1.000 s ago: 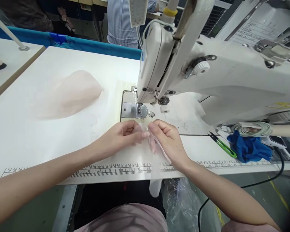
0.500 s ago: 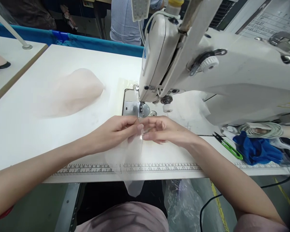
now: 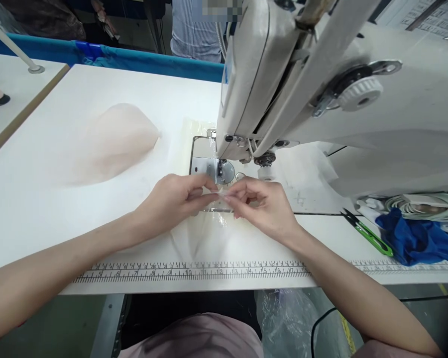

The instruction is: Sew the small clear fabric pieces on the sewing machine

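Observation:
My left hand (image 3: 177, 199) and my right hand (image 3: 263, 204) meet fingertip to fingertip just in front of the sewing machine's presser foot (image 3: 221, 171). Both pinch the top edge of a sheer pale fabric piece (image 3: 201, 238), which lies spread on the white table toward the printed ruler strip (image 3: 194, 271). The white sewing machine (image 3: 321, 89) looms over the right half of the view, its needle plate (image 3: 209, 166) right behind my fingers.
A pile of pale pink sheer fabric (image 3: 112, 141) lies on the table to the left. Green-handled thread snips (image 3: 368, 231), a blue cloth (image 3: 418, 238) and coiled cord sit at the right. A person in a striped shirt (image 3: 194, 30) stands beyond the blue table edge.
My hands have moved forward, closer to the presser foot. The fabric piece, which hung over the table's front edge, now lies pulled up onto the table.

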`<action>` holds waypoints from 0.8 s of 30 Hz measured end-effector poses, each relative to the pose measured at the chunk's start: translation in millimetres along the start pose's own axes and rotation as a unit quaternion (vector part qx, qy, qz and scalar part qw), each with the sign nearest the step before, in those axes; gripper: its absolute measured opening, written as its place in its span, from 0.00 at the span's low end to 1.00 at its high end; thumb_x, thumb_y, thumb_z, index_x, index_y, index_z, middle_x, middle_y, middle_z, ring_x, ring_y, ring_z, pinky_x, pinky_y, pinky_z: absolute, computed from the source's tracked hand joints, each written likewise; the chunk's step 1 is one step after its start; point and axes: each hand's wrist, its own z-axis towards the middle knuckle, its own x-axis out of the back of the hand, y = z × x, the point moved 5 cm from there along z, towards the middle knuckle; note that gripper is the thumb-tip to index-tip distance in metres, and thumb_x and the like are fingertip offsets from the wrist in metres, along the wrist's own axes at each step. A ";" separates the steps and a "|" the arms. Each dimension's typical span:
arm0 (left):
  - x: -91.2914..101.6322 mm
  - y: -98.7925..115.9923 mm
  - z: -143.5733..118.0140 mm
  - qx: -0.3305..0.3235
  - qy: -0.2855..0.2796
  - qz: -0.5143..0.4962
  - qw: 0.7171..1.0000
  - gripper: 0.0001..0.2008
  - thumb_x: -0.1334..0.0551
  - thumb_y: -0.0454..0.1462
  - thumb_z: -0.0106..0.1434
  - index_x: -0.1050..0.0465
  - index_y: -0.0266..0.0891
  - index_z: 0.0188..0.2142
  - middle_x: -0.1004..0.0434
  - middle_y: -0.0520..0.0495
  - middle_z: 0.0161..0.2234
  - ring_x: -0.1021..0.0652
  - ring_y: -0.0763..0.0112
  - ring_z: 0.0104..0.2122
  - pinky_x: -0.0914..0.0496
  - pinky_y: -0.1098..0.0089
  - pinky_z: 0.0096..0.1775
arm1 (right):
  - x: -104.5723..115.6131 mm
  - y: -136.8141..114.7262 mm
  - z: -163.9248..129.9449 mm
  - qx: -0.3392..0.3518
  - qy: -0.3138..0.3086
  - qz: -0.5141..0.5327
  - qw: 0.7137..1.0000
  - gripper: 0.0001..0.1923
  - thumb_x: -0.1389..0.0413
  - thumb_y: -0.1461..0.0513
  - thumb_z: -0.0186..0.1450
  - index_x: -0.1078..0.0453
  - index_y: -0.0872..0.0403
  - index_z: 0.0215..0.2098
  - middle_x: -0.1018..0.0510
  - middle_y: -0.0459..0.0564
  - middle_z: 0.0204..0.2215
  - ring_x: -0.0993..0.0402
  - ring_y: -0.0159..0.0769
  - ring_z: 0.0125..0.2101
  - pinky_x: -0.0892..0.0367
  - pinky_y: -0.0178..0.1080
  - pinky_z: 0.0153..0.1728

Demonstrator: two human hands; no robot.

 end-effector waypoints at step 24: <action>-9.9 -3.6 -14.9 -0.099 0.101 0.032 0.989 0.08 0.42 0.37 0.69 0.23 0.43 0.41 0.17 0.55 0.29 0.21 0.76 0.23 0.29 0.77 0.27 | -9.0 -4.5 -9.0 0.174 0.006 -0.129 0.976 0.06 0.46 0.64 0.69 0.33 0.52 0.45 0.34 0.36 0.19 0.38 0.24 0.18 0.37 0.29 0.22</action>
